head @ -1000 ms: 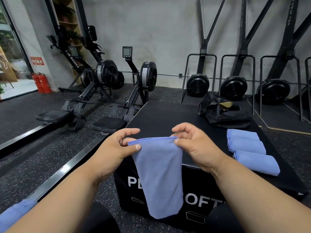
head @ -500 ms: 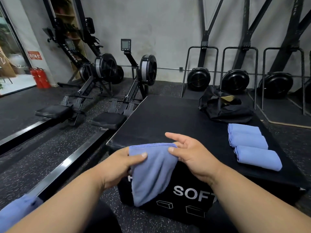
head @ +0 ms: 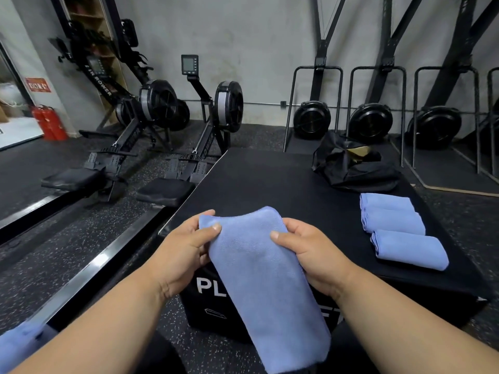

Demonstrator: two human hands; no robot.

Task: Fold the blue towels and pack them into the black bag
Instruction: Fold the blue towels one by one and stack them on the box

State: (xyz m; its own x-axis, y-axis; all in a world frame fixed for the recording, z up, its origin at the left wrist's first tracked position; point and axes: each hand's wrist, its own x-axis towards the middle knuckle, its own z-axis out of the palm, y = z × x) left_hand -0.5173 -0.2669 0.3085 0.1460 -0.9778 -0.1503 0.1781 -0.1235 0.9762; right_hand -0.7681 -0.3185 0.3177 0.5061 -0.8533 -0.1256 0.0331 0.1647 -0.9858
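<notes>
A blue towel (head: 259, 279), folded into a long strip, hangs over the near edge of the black plyo box (head: 270, 184). My left hand (head: 183, 249) pinches its upper left edge with the thumb on top. On the other side my right hand (head: 310, 249) grips the upper right edge. Three folded blue towels (head: 397, 228) lie in a row on the right side of the box. The black bag (head: 353, 166) sits crumpled and open at the box's far right corner.
Two rowing machines (head: 167, 122) stand on the floor to the left of the box. Racked machines (head: 370, 122) line the back wall. More blue cloth (head: 19, 344) shows at the lower left corner. A metal floor rail (head: 89, 265) runs along the left.
The towel's top has moved forward onto the box's near edge and its upper part is folded over. Both hands have shifted from its top corners to its sides.
</notes>
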